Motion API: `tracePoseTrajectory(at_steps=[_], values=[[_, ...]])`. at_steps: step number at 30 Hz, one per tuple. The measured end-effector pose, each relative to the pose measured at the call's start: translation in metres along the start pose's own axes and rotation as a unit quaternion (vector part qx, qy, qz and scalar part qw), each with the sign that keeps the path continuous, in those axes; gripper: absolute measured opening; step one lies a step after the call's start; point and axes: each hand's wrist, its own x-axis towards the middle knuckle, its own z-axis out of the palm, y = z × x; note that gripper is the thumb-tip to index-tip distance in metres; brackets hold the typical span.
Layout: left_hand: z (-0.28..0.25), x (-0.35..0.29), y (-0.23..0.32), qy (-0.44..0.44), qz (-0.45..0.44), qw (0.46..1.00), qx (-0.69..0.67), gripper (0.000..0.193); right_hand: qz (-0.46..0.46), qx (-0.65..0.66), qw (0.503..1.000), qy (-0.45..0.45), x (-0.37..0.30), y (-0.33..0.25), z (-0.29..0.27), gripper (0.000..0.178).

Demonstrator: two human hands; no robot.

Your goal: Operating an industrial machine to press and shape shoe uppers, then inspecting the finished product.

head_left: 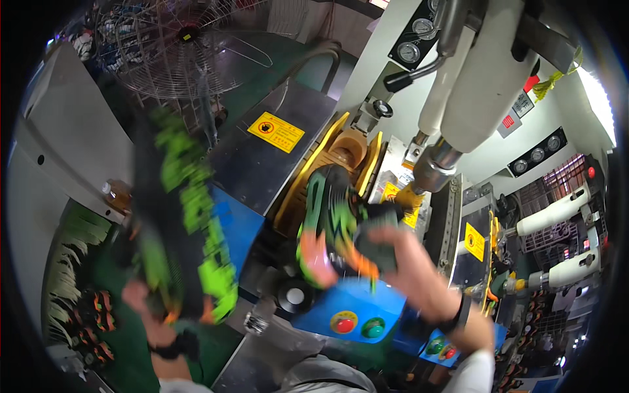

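Observation:
In my left hand [137, 298] is a black and neon-green sports shoe [203, 229], gripped near its lower end. The shoe is smeared by motion, its bright green sole edge facing right. A second shoe [324, 209], black, green and orange, lies between the yellow side pads [303, 187] of a pressing machine. My right hand [409, 262] grips this shoe around a grey-green block [375, 245] at its opening, probably a last. Some of the right fingers are hidden behind the block. A yellow-tipped press arm [432, 173] stands just above and beyond that hand.
A blue control box [350, 311] with red and green buttons sits below the machine shoe. A black knob [294, 296] is beside it. A wire-guarded fan [187, 52] stands far left. Similar machines [550, 216] line the right. More shoes [98, 327] are at lower left.

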Motion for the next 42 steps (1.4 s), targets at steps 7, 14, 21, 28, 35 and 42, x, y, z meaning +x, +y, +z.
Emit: tracePoseTrajectory(at_steps=[7, 14, 21, 28, 35, 42], values=[[0.085, -0.099, 0.017, 0.554, 0.084, 0.821, 0.108, 0.043, -0.082, -0.284, 0.883, 0.365, 0.17, 0.019, 0.047, 0.039], [0.217, -0.089, -0.078, 0.683, 0.2, 0.569, 0.411, 0.053, -0.124, -0.241, 0.899, 0.345, 0.19, 0.008, 0.053, 0.041], [0.211, -0.043, -0.092, 0.519, 0.132, 0.844, -0.045, 0.074, -0.008, -0.284, 0.914, 0.288, 0.19, 0.024, 0.05, 0.061], [0.24, -0.075, -0.041, 0.493, 0.164, 0.854, -0.015, 0.022, -0.37, -0.59, 0.712, 0.094, -0.061, 0.05, 0.072, 0.079], [0.282, -0.063, -0.069, 0.5, 0.164, 0.849, -0.048, 0.022, -0.209, -0.585, 0.78, 0.076, -0.172, 0.155, 0.068, 0.086], [0.374, -0.115, -0.147, 0.522, 0.167, 0.836, -0.001, 0.034, -0.175, -0.197, 0.961, -0.087, -0.266, 0.249, 0.054, 0.055]])
